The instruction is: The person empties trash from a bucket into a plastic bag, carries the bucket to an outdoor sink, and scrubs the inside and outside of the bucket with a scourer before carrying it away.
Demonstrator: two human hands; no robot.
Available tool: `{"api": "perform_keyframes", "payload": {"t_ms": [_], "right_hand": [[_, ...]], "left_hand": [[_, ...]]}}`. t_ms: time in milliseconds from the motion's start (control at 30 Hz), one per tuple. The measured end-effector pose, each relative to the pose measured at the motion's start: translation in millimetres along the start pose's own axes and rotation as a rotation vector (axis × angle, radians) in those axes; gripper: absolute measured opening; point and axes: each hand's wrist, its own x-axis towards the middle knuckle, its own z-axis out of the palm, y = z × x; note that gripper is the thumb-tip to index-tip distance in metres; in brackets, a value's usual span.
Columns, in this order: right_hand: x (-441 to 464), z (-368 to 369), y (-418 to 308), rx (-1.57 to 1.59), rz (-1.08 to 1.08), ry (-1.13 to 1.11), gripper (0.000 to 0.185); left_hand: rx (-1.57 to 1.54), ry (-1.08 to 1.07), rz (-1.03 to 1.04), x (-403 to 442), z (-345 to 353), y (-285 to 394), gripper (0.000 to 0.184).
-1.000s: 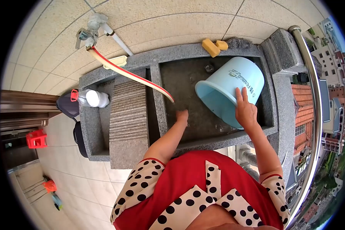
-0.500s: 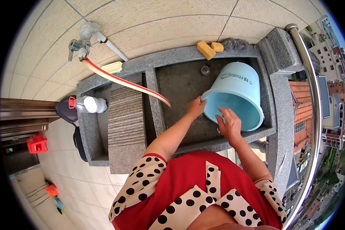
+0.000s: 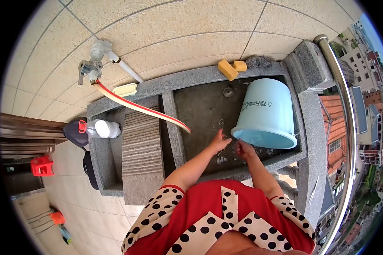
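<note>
The right hand [image 3: 244, 150] is curled by the bucket's rim; whether anything is pinched cannot be told. At its 10 o'clock, the left hand [image 3: 219, 142] is held with thumb and fingers parted. At 1 o'clock, the blue bucket [image 3: 264, 111] is tipped sideways in the stone sink [image 3: 195, 97].

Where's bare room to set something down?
Free: the basin floor bordered by divider, drain and hose end; the washboard's smooth near end; the left trough, in front of the bottle.
Crowded: the basin's right side, occupied by the blue bucket, left hand and right hand close to its rim; the back rim around the yellow blocks and grey clump.
</note>
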Motion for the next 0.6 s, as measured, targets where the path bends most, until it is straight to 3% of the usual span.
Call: {"api": "perform_keyframes", "payload": {"t_ms": [100,167,233,300,333,400,500,600], "right_hand": [[-48,40,-13,0.194,-0.445,-0.242,0.003],[-71,47,-26,0.34,-0.644,-0.039,0.007],[-92,34,-40,0.29,-0.638,0.095,0.01],[-115,25,-43,0.066,-0.502,0.41,0.015],[-120,25,-42,-0.029,-0.502,0.446,0.018],[-128,24,-37,-0.214,-0.494,0.509,0.024],[-146,32,-25,-0.193,-0.492,0.521,0.028],[-174,33,-13,-0.459,-0.564,0.545,0.028]], "left_hand": [[0.021,-0.071,0.135,0,-3,13,0.075],[-0.073,-0.133,0.151,7,2,27,0.073],[-0.028,-0.146,0.189,21,14,21,0.068],[0.064,-0.155,0.254,23,23,18,0.065],[0.056,-0.062,0.33,20,30,15,0.049],[0.251,-0.104,0.37,8,29,26,0.039],[0.415,-0.091,0.467,-2,27,26,0.029],[0.407,-0.048,0.503,-9,22,21,0.026]]}}
